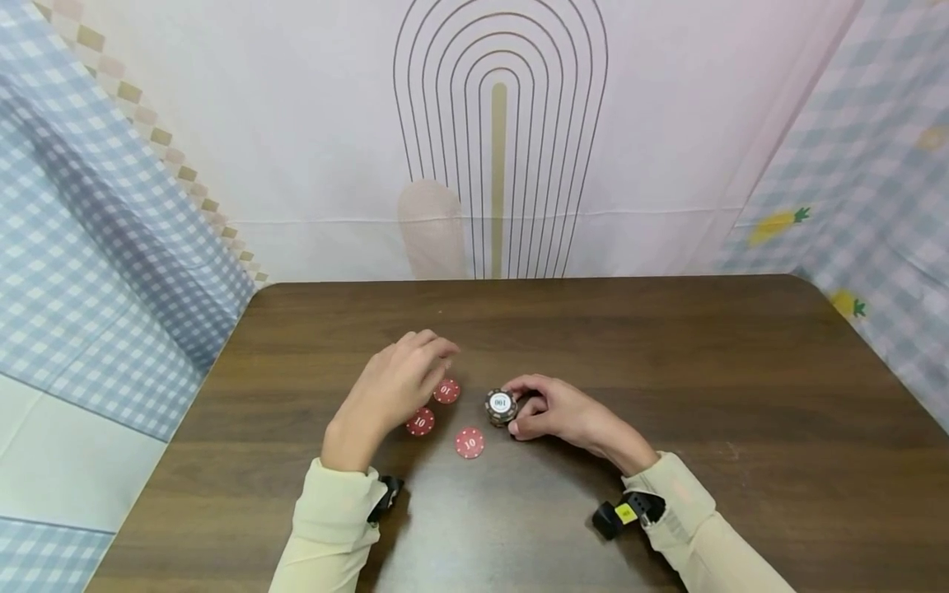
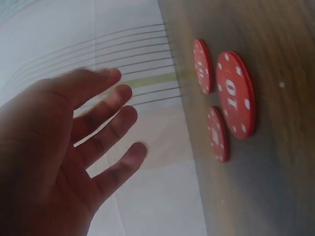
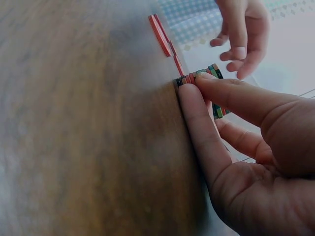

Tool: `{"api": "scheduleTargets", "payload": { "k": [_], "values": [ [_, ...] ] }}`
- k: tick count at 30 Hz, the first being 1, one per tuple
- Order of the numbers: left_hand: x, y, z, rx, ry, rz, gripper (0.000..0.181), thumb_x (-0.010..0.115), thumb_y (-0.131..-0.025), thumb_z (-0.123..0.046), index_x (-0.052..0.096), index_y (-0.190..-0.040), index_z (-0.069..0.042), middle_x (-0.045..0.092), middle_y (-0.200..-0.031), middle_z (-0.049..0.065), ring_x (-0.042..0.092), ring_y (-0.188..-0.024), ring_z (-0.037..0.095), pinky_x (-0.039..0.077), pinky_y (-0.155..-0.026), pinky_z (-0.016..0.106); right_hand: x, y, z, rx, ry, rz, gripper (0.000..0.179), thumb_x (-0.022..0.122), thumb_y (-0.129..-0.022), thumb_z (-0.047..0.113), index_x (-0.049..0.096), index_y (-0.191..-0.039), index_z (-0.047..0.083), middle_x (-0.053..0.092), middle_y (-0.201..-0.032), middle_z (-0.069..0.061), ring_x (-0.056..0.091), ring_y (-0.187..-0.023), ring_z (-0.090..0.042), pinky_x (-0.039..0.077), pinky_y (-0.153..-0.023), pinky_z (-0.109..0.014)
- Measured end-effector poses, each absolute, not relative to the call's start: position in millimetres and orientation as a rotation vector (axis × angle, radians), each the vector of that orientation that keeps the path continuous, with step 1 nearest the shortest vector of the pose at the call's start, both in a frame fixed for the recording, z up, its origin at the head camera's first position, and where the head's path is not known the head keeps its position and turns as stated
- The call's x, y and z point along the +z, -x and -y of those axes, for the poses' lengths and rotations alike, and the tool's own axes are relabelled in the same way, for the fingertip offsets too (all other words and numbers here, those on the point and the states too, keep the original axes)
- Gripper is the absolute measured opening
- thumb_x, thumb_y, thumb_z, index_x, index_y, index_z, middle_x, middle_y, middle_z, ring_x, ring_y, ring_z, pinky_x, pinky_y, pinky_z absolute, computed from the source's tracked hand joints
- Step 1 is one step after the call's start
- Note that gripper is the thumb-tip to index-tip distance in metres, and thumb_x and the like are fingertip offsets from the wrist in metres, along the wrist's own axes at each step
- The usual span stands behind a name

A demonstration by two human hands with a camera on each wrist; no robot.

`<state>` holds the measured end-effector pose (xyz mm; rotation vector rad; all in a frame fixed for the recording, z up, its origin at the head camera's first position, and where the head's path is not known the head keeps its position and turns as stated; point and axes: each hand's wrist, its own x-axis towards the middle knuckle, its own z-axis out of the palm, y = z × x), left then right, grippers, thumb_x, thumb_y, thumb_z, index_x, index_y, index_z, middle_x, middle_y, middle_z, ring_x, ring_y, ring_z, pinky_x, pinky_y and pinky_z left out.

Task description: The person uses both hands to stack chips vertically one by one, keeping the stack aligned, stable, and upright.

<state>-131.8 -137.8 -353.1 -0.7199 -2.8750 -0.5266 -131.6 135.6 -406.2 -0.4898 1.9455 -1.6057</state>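
Note:
A short stack of poker chips (image 1: pixel 501 407) stands on the table, topped by a dark chip with a white centre marked 100. My right hand (image 1: pixel 559 416) pinches the stack from its right side between thumb and fingers; in the right wrist view the stack's side (image 3: pixel 218 73) shows dark, red and green layers. Three red poker chips marked 10 lie flat left of the stack: a near one (image 1: pixel 469 443), a left one (image 1: pixel 420 422) and a far one (image 1: pixel 446 390). Above the left and far chips hovers my left hand (image 1: pixel 393 380), fingers relaxed and apart, holding nothing.
The brown wooden table (image 1: pixel 667 346) reaches back to a white cloth (image 1: pixel 319 148) with an arch pattern. Checked blue cloths hang at the left (image 1: pixel 89 247) and right. Each wrist wears a black strap, the right one (image 1: pixel 628 512) with a yellow label.

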Motion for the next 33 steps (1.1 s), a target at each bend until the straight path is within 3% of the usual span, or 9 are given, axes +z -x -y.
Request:
{"api": "scheduleTargets", "payload": {
  "k": [4,10,16,25,33],
  "values": [
    [-356.0,132.7,139.5,-0.621,0.648,2.955,0.023,0.064,-0.105,-0.014,0.074,-0.126,-0.011,0.071,-0.118,0.001,0.069,-0.108,0.021,0.059,-0.09,0.046,-404.4,132.1,-137.1,-1.603,0.478,-1.949,0.056,0.075,-0.087,-0.012,0.052,-0.138,-0.012,0.073,-0.09,-0.006,0.066,-0.081,-0.01,0.054,-0.075,-0.021],
    [-363.4,135.6,137.7,-0.666,0.595,3.081,0.025,0.074,-0.098,-0.013,0.074,-0.122,-0.008,0.07,-0.116,0.005,0.069,-0.108,0.022,0.056,-0.097,0.045,-405.4,130.6,-139.5,-1.601,0.47,-1.947,0.056,0.074,-0.088,-0.012,0.051,-0.139,-0.012,0.072,-0.088,-0.002,0.066,-0.082,-0.01,0.054,-0.076,-0.022],
    [-367.3,135.3,134.7,-0.575,0.561,3.16,0.031,0.079,-0.095,-0.026,0.074,-0.122,-0.01,0.068,-0.117,0.004,0.069,-0.107,0.024,0.056,-0.098,0.047,-406.6,130.7,-140.2,-1.614,0.475,-1.947,0.057,0.075,-0.088,-0.01,0.05,-0.139,-0.013,0.072,-0.086,-0.005,0.067,-0.081,-0.01,0.054,-0.076,-0.022],
    [-374.2,137.0,133.0,-0.48,0.551,3.185,0.03,0.081,-0.094,-0.03,0.076,-0.117,-0.012,0.067,-0.113,0.003,0.067,-0.099,0.022,0.057,-0.092,0.049,-406.0,131.7,-137.2,-1.615,0.479,-1.936,0.056,0.074,-0.089,-0.011,0.05,-0.139,-0.013,0.072,-0.086,-0.004,0.066,-0.081,-0.009,0.055,-0.076,-0.022],
    [-373.1,133.7,130.8,-0.435,0.52,3.213,0.033,0.081,-0.094,-0.03,0.073,-0.116,-0.007,0.066,-0.106,0.005,0.062,-0.089,0.02,0.058,-0.085,0.048,-406.6,131.4,-135.6,-1.616,0.475,-1.928,0.056,0.074,-0.088,-0.013,0.05,-0.139,-0.013,0.072,-0.089,-0.004,0.066,-0.082,-0.01,0.055,-0.076,-0.022]
  ]
}}
